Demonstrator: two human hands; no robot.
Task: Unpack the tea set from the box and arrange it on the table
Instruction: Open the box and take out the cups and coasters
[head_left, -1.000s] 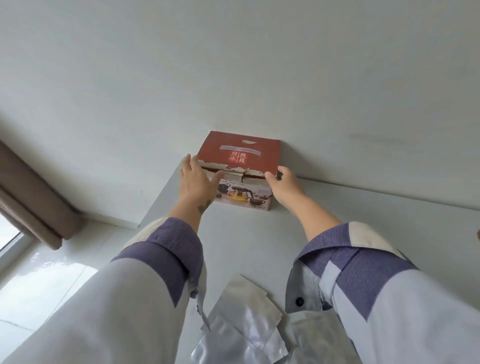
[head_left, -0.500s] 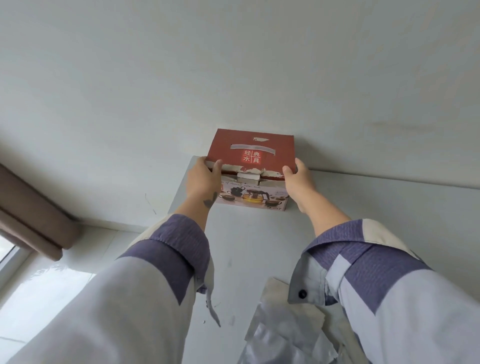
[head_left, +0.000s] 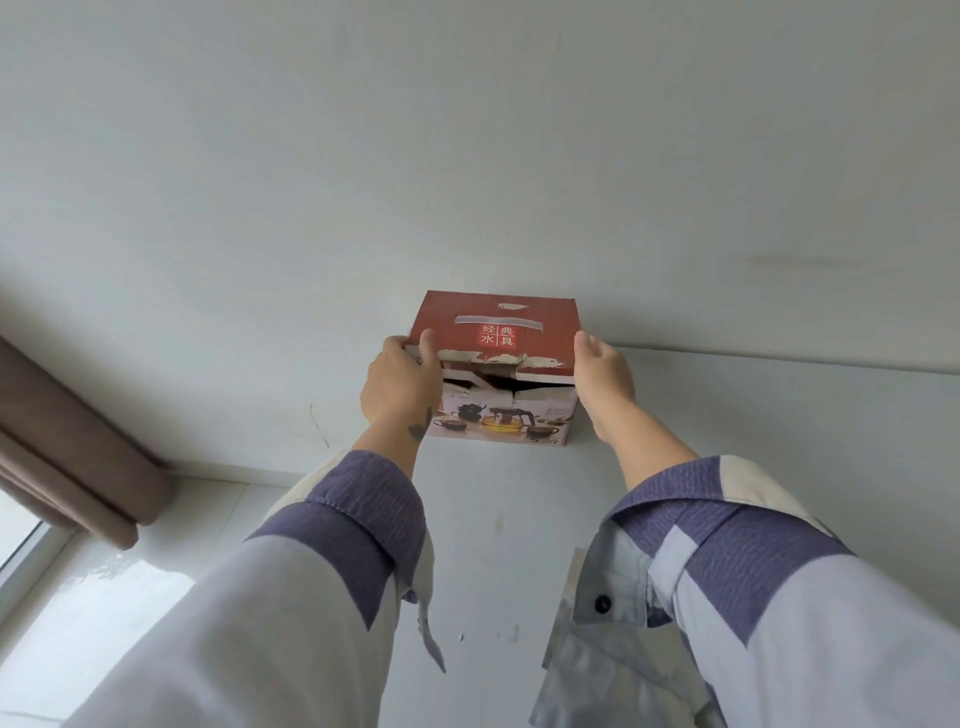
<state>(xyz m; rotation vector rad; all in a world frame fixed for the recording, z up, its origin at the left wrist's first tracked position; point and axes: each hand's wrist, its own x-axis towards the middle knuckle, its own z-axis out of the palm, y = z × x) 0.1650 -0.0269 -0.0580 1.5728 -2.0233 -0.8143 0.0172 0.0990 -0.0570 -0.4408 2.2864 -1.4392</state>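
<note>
Plain home room, white wall (head_left: 467, 156), brown curtain (head_left: 67, 447), window-lit tiled floor (head_left: 130, 587)

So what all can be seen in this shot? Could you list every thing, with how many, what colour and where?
tea set box: one, red top with torn front flaps, teapot picture on the front, at the far edge of the table against the wall
table: one, white, under the box
silvery wrapping: some, grey-silver, near table edge, partly hidden by the right sleeve
wall: one, white, behind the table
curtain: one, brown, far left
floor: white, glossy, lower left
sleeves: two, pale with purple cuffs
left hand: grips the box's left top corner
right hand: holds the box's right side, thumb on the top edge
</note>
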